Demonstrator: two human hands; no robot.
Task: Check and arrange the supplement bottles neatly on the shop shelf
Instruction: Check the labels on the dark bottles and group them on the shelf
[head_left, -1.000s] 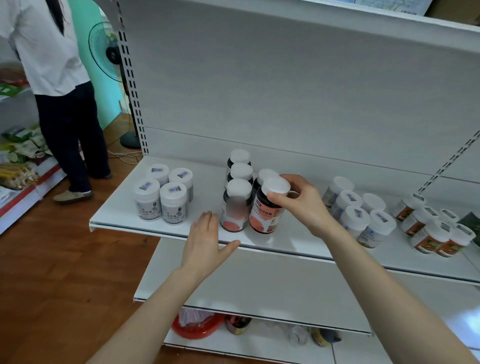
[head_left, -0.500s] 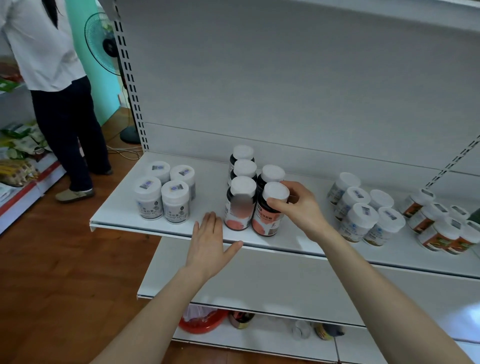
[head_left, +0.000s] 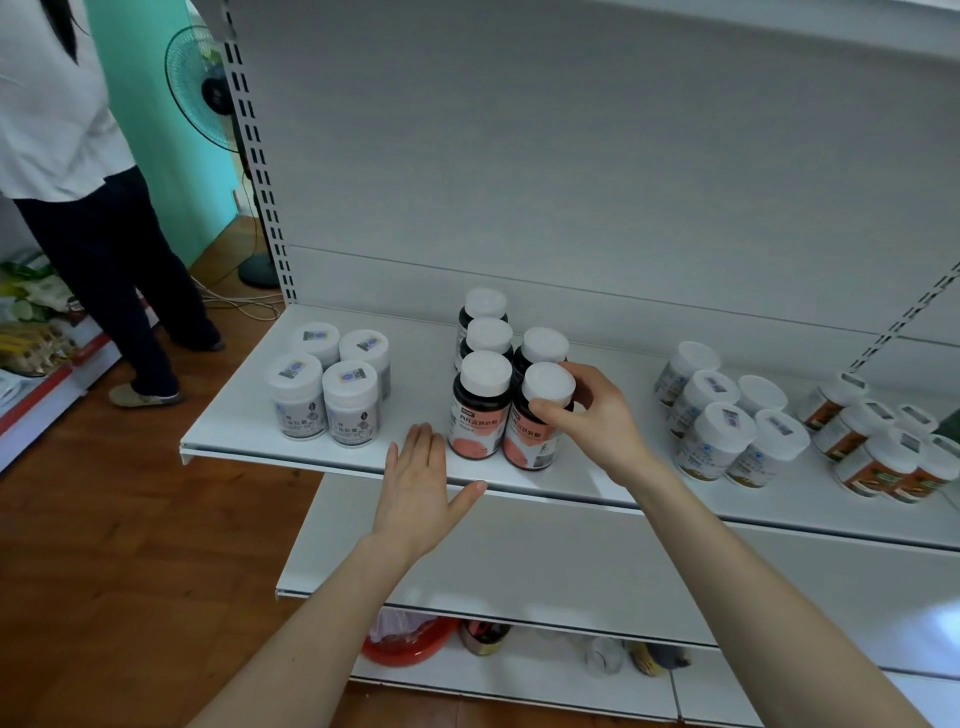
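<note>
**Q:** Hand status?

**A:** Left hand (head_left: 415, 478), centre frame, lies flat and straight-fingered at the front edge of the white metal shelf (head_left: 426, 364), holding nothing. Right hand (head_left: 597, 421) pinches the white cap of the dark round pink-labelled bottle (head_left: 535, 441).

**Q:** Governing relation?

**A:** The bottle stands upright, axis vertical, just left of the right palm and touching its matching front-row neighbour (head_left: 480, 415). The right hand is nearer. It probably needs only squaring against the bottles behind.
</note>
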